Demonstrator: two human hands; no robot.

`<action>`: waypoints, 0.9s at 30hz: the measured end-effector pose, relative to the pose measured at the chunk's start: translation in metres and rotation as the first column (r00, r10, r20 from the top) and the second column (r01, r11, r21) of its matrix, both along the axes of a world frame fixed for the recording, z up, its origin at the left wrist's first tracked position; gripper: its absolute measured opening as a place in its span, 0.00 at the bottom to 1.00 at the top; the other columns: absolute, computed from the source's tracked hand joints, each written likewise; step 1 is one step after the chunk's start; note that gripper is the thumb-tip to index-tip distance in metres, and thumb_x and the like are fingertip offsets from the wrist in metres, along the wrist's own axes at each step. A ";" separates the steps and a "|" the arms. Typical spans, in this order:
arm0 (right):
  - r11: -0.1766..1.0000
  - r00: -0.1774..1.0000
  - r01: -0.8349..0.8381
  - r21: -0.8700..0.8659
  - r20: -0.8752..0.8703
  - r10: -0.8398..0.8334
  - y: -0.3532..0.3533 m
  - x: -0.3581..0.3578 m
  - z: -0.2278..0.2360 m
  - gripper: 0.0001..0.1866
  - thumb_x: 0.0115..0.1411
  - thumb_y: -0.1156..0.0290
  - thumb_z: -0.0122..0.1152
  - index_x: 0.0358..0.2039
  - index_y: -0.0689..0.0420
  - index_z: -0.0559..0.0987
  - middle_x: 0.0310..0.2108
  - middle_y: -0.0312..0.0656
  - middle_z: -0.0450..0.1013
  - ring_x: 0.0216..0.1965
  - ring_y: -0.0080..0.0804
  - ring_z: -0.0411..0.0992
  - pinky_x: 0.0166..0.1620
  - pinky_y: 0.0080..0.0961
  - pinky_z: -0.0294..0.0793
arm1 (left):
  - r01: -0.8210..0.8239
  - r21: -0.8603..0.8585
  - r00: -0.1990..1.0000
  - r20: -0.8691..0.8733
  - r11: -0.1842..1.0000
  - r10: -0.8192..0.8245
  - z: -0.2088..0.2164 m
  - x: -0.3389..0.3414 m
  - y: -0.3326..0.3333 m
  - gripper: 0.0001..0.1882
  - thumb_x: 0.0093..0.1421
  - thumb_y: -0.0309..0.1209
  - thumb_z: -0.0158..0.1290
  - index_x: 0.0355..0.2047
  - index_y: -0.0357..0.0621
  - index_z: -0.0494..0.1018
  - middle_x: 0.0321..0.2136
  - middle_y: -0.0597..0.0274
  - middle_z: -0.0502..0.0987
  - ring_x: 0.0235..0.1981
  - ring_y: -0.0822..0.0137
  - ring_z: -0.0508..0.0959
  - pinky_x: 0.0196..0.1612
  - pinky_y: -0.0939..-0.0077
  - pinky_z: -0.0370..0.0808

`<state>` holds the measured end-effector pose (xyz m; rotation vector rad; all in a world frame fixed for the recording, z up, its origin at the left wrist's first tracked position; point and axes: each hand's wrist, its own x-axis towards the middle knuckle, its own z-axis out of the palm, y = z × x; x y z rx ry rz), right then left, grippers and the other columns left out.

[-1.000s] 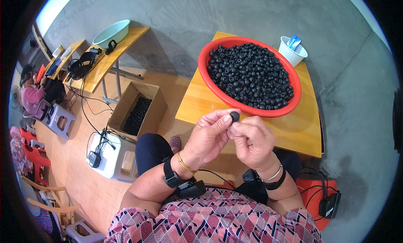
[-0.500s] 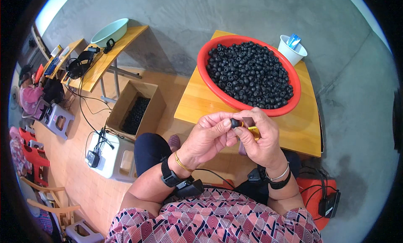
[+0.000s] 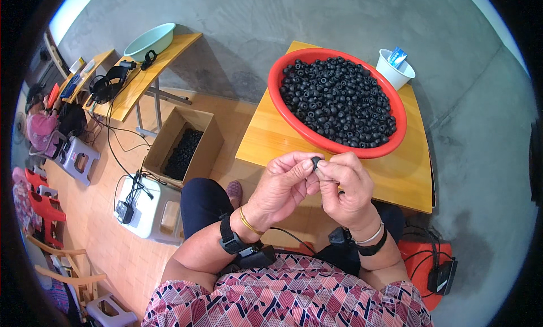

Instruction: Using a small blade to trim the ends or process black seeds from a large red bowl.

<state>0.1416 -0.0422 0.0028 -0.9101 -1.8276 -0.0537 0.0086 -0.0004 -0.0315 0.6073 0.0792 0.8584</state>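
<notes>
Between the thumb and fingers of my left hand (image 3: 283, 187) sits a small round black piece (image 3: 316, 161), like the holed, bead-shaped ones in the bowl. My right hand (image 3: 349, 185) is closed, its thumb and fingertips meeting the right side of that piece. Whatever the right palm and curled fingers may hold is hidden. Both hands are over the near edge of the wooden table (image 3: 266, 135), just below a large red bowl (image 3: 275, 95) heaped with black pieces (image 3: 334, 101).
A white tub (image 3: 390, 74) with a blue-and-white packet stands behind the bowl. On the floor to the left are a cardboard box (image 3: 206, 152) with black pieces and a white stool (image 3: 141, 214) with cables. A green basin (image 3: 150, 41) rests on another table. Someone (image 3: 42, 123) sits far left.
A dark flat blade and a yellow metal piece showed in my right hand; now neither is visible. My right fingers have curled and moved left against the black piece. My left hand has barely moved.
</notes>
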 end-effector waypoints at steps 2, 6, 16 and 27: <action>1.000 0.999 0.019 0.012 0.029 -0.019 -0.001 0.000 -0.001 0.14 0.43 0.86 0.55 0.32 0.60 0.71 0.24 0.42 0.66 0.21 0.35 0.68 0.22 0.23 0.67 | 0.007 -0.001 1.000 0.012 1.000 -0.007 0.001 -0.001 0.000 0.11 0.57 0.29 0.47 0.39 0.38 0.70 0.30 0.65 0.73 0.28 0.77 0.71 0.31 0.84 0.68; 0.997 1.000 0.008 -0.074 0.003 -0.008 -0.005 0.002 -0.001 0.15 0.45 0.83 0.56 0.35 0.58 0.70 0.25 0.43 0.66 0.23 0.37 0.68 0.24 0.26 0.68 | -0.090 -0.055 0.993 -0.081 0.994 0.085 0.006 0.002 0.002 0.10 0.57 0.27 0.47 0.39 0.37 0.70 0.28 0.64 0.73 0.26 0.77 0.70 0.30 0.83 0.68; 0.962 0.992 0.015 -0.272 -0.117 -0.048 -0.022 0.020 0.016 0.13 0.48 0.78 0.57 0.36 0.60 0.71 0.25 0.43 0.68 0.27 0.35 0.70 0.30 0.24 0.69 | 0.060 0.077 0.987 -0.155 0.995 -0.048 0.009 0.010 -0.005 0.13 0.56 0.30 0.49 0.41 0.39 0.68 0.34 0.58 0.74 0.30 0.73 0.72 0.30 0.80 0.69; 0.260 0.269 0.959 -0.112 0.072 -0.961 -0.066 0.278 0.024 0.16 0.52 0.66 0.54 0.38 0.63 0.71 0.32 0.53 0.71 0.36 0.43 0.71 0.38 0.32 0.68 | 0.086 0.667 0.979 -0.194 0.740 0.061 0.052 0.001 -0.022 0.22 0.55 0.44 0.46 0.26 0.33 0.72 0.29 0.52 0.72 0.33 0.62 0.70 0.41 0.68 0.64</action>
